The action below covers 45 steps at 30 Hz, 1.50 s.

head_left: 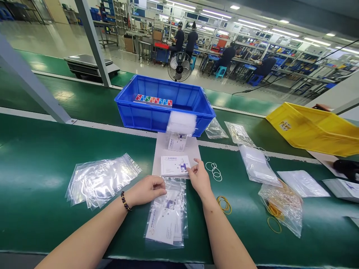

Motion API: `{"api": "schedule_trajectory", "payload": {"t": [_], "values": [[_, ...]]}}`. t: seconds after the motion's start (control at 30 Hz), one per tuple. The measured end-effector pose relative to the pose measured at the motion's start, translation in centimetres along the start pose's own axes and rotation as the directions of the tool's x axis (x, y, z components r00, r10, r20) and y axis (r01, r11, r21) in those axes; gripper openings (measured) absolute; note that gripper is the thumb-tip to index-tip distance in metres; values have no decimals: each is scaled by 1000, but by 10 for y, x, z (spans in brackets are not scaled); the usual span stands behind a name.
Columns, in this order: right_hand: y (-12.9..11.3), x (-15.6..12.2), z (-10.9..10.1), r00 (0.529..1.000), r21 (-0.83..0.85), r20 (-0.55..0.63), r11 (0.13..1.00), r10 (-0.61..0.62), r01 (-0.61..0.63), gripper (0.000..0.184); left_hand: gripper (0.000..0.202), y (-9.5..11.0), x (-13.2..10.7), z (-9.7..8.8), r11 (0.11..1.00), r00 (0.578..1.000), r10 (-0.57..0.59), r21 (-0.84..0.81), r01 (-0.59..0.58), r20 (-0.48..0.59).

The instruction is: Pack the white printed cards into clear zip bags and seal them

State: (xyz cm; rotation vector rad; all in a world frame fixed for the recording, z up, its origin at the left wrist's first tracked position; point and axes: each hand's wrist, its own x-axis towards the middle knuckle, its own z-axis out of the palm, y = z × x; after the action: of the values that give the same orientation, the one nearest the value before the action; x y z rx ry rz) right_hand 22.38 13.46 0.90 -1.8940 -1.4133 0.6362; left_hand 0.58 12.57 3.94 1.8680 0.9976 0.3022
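Left to right before me: a platform scale (88, 60) stands behind a grey metal post (94, 41); a black fan (179, 66), centre, faces me; a yellow plastic bin (314, 129), at my right, bears a printed label (285, 125). In the background I see dark-clothed people (192, 40), a bright blue stool (221, 71) and ceiling tube lights (216, 14).

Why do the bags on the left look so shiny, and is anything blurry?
Head view: light, probably from the ceiling lamps, glares white off the clear bags and leaves pale patches on the green table; head view: the stack of cards looks fairly sharp, though its smallest print is unreadable; head view: the people far back look small and soft.
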Motion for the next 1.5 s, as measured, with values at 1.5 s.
{"api": "schedule_trajectory", "payload": {"t": [1.5], "values": [[-42, -35, 0, 811, 253, 511, 951, -286, 176, 17, 11, 1, 10, 21, 808, 970, -172, -587, 40, -170]]}}
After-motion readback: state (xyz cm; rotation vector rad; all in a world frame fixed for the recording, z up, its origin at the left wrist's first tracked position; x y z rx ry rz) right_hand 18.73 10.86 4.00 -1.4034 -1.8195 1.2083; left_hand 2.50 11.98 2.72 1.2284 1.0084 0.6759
